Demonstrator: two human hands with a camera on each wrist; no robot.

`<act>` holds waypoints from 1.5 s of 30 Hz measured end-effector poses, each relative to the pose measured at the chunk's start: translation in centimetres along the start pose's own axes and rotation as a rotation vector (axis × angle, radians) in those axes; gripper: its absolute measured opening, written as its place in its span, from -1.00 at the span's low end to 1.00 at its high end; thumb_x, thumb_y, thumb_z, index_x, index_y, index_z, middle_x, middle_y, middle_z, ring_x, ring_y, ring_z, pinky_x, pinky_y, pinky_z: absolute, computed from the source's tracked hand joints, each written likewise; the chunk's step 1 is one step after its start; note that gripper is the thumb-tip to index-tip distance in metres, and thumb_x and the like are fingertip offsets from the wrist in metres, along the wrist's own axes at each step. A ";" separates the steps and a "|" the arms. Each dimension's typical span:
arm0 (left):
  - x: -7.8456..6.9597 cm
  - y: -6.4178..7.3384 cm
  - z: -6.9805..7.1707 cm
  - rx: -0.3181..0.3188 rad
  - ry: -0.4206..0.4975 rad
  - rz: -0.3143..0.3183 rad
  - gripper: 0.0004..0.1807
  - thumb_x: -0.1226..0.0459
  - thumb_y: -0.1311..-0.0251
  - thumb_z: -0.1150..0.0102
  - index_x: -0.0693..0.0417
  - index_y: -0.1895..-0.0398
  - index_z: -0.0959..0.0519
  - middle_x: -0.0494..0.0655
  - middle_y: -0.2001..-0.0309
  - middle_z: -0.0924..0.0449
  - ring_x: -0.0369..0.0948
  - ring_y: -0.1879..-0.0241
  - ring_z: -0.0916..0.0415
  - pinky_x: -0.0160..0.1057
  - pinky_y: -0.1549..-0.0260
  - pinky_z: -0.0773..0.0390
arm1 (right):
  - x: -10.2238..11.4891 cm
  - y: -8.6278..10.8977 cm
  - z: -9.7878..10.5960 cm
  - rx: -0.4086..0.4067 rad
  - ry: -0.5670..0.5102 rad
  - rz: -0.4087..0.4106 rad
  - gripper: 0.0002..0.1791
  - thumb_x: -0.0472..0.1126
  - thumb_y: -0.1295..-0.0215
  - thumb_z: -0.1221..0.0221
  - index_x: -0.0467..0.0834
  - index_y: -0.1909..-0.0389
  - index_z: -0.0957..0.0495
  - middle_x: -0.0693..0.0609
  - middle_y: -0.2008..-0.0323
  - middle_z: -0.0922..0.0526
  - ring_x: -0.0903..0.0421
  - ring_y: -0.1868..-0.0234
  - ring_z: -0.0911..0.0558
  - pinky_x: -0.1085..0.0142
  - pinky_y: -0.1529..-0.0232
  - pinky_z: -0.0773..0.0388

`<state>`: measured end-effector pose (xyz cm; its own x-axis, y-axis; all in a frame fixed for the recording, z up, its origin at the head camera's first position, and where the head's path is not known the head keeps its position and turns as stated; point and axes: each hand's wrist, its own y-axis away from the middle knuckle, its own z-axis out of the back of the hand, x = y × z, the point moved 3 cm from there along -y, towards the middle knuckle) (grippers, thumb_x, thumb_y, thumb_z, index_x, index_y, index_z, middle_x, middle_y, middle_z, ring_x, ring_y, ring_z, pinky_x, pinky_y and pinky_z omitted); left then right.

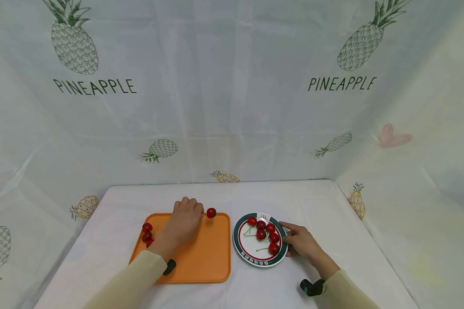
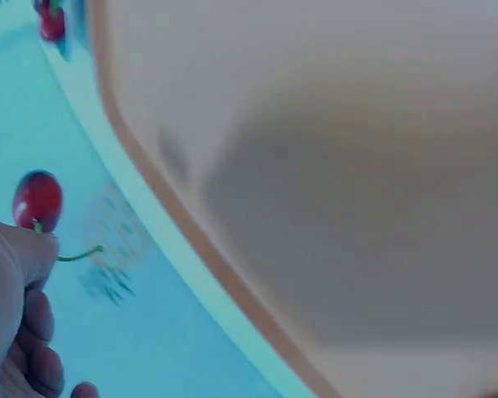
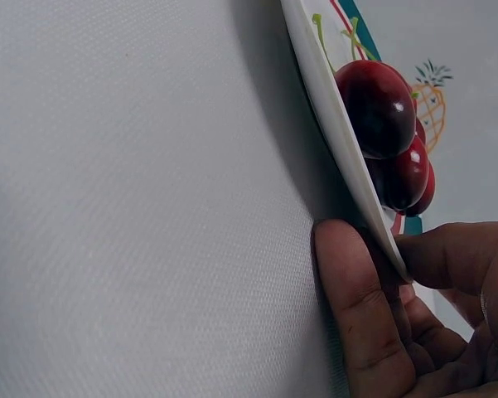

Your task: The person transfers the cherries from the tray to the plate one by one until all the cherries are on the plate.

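My left hand (image 1: 184,219) is over the far part of the orange tray (image 1: 209,257), pinching a red cherry (image 2: 38,199) by its green stem between thumb and finger. That cherry (image 1: 211,213) appears at the tray's far rim in the head view. With thumb and fingers, my right hand (image 1: 302,243) grips the right rim of a round white plate (image 1: 251,251) that has a green band. Several cherries (image 3: 376,108) with stems lie on the plate. In the right wrist view the thumb is above the rim and a finger below it.
Several more cherries (image 1: 147,236) sit along the tray's left side, partly hidden by the left forearm. The table (image 1: 263,287) is covered by a white cloth. Behind it hangs a pale curtain (image 1: 232,107) printed with pineapples.
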<state>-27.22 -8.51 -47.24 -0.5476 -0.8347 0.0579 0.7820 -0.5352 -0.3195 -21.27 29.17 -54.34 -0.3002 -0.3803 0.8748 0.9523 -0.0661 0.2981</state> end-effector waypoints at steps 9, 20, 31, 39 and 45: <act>-6.9 -1.4 0.2 0.063 -0.039 -0.052 -0.82 0.16 -0.42 -0.33 0.05 0.09 -0.64 -0.12 0.30 -0.47 -0.10 0.19 -0.29 -0.14 0.16 -0.38 | 0.1 0.1 0.0 0.003 -0.001 0.005 -0.38 -0.39 -0.38 -0.20 -0.12 -0.47 -0.48 -0.15 0.22 -0.56 0.01 0.47 -0.66 0.23 0.43 -0.70; -13.0 -2.1 -1.7 0.149 -0.016 -0.148 -0.73 0.05 -0.45 -0.29 0.02 0.01 -0.62 -0.16 0.22 -0.51 -0.18 0.20 -0.26 -0.23 0.20 -0.34 | 0.1 -0.1 0.1 0.011 -0.014 0.002 -0.38 -0.39 -0.38 -0.19 -0.12 -0.47 -0.47 -0.15 0.23 -0.57 0.03 0.49 -0.66 0.27 0.45 -0.68; -15.6 -2.5 -3.0 0.135 -0.028 -0.168 -0.61 0.05 -0.34 -0.41 0.02 -0.11 -0.65 -0.15 0.13 -0.56 -0.17 0.11 -0.34 -0.24 0.17 -0.37 | 0.2 0.2 0.1 0.015 0.000 0.012 -0.37 -0.40 -0.37 -0.20 -0.16 -0.48 -0.46 -0.15 0.21 -0.60 0.02 0.50 -0.65 0.24 0.45 -0.68; -16.1 -2.7 -3.8 0.137 -0.035 -0.149 -0.62 0.07 -0.31 -0.43 -0.01 -0.11 -0.65 -0.15 0.11 -0.56 -0.18 0.08 -0.33 -0.23 0.12 -0.38 | 0.3 0.2 0.0 0.008 0.005 0.022 -0.37 -0.40 -0.36 -0.21 -0.17 -0.47 -0.46 -0.14 0.22 -0.58 0.02 0.49 -0.65 0.20 0.45 -0.69; -16.3 -2.8 -4.2 0.122 -0.037 -0.160 -0.63 0.07 -0.33 -0.42 -0.02 -0.11 -0.65 -0.14 0.11 -0.56 -0.17 0.06 -0.33 -0.22 0.11 -0.37 | 0.2 0.2 0.1 0.008 0.010 0.027 -0.37 -0.39 -0.37 -0.21 -0.17 -0.47 -0.46 -0.13 0.21 -0.60 0.02 0.51 -0.65 0.22 0.46 -0.68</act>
<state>-21.72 7.08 -51.26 -0.6582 -0.7408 0.1339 0.7174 -0.6711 -0.1867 -21.12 29.12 -54.03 -0.2737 -0.3906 0.8789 0.9596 -0.0481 0.2774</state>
